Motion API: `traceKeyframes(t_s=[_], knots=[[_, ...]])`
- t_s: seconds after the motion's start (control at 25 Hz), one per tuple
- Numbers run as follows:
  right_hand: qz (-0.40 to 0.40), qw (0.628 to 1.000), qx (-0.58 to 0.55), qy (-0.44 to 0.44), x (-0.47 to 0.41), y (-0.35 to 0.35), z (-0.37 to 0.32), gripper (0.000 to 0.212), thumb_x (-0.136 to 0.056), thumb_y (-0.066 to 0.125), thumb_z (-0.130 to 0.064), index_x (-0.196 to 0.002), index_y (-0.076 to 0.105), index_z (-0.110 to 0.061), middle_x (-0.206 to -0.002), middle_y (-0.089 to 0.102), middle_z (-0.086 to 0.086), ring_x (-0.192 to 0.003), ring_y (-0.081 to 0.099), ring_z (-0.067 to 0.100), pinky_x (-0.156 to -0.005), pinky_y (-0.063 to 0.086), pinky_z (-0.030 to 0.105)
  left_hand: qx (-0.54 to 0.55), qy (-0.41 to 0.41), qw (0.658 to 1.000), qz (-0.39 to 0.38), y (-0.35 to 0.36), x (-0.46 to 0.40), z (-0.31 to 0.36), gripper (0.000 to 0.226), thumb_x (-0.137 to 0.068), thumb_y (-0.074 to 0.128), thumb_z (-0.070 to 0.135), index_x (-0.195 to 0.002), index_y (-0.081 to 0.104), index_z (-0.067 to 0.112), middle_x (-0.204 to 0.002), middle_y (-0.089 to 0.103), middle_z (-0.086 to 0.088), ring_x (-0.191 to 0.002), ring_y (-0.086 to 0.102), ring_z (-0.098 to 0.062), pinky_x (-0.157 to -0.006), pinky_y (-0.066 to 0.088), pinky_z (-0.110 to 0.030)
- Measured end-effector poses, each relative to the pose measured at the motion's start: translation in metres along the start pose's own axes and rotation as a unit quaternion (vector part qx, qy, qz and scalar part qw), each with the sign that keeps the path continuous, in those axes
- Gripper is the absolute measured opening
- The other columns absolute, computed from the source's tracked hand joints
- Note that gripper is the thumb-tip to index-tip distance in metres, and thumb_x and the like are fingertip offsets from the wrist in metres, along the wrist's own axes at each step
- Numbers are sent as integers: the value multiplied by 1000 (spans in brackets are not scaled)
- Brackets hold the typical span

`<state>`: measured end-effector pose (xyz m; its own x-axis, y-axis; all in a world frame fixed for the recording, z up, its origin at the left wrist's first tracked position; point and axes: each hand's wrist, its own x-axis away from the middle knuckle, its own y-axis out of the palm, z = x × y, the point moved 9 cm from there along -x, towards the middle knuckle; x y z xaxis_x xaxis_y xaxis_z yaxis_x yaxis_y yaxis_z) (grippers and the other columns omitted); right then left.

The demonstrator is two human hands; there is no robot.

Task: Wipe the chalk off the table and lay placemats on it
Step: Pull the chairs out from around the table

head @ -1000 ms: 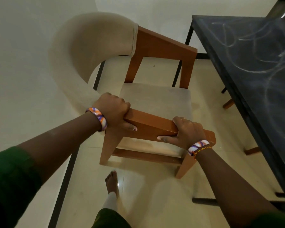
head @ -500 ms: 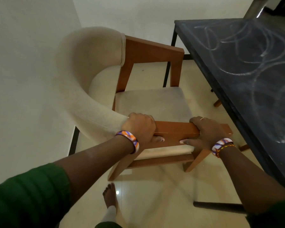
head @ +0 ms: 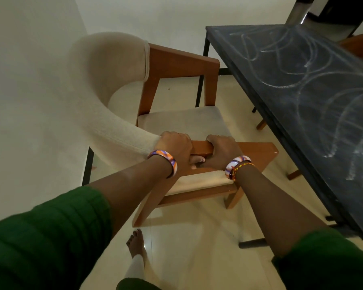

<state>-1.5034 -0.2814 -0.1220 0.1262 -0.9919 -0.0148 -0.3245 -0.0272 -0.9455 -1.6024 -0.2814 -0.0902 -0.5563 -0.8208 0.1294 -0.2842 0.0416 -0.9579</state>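
Note:
A dark table (head: 291,84) fills the right side, its top covered with white chalk scribbles (head: 314,65). Left of it stands a wooden armchair (head: 182,122) with a beige seat and curved padded back. My left hand (head: 175,147) and my right hand (head: 222,149) both grip the chair's near wooden armrest, close together, fingers curled over its top. Each wrist wears a striped bangle. No placemats or cloth are in view.
A pale wall runs along the left, close behind the chair back. The floor is glossy cream tile, and my bare foot (head: 136,243) stands below the chair. Legs of another wooden chair (head: 293,174) show under the table. A further chair (head: 358,45) sits beyond the table's far side.
The chair has shifted toward the wall and away from the table. My right hand slid left along the armrest, so both hands now sit close together.

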Motion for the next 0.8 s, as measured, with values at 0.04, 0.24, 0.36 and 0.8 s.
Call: traceKeyframes(t_s=[0.04,0.24,0.36,0.8], knots=[[-2,1000,-5,5,4,2,0,57,-62,78,-55,-94,60,-11,-89,66,7,-82,60,26,-77,46,34,0,-1,1000,0,0,2,2,68,-86,30,70,-103,55,9,-80,51,-5,-71,51,-20,-74,45,-31],[11,1000,1,3,28,8,1,61,-62,75,-61,-96,60,-13,-88,65,5,-81,60,23,-80,49,36,-4,10,1000,-14,3,20,18,65,-88,28,68,-102,54,10,-82,51,-5,-73,51,-19,-75,44,-31],[11,1000,-2,-1,16,3,0,63,-62,75,-61,-99,60,-12,-93,66,7,-86,61,25,-81,48,34,3,4,1000,-15,-1,14,12,65,-87,29,68,-101,54,10,-80,50,-5,-71,51,-19,-73,43,-30],[109,990,56,-74,3,-3,2,70,-54,54,-76,-74,58,-9,-62,60,4,-54,57,27,-54,37,29,-20,-10,999,-36,5,-5,6,64,-88,27,68,-101,52,10,-78,48,-3,-68,48,-16,-66,37,-27]])
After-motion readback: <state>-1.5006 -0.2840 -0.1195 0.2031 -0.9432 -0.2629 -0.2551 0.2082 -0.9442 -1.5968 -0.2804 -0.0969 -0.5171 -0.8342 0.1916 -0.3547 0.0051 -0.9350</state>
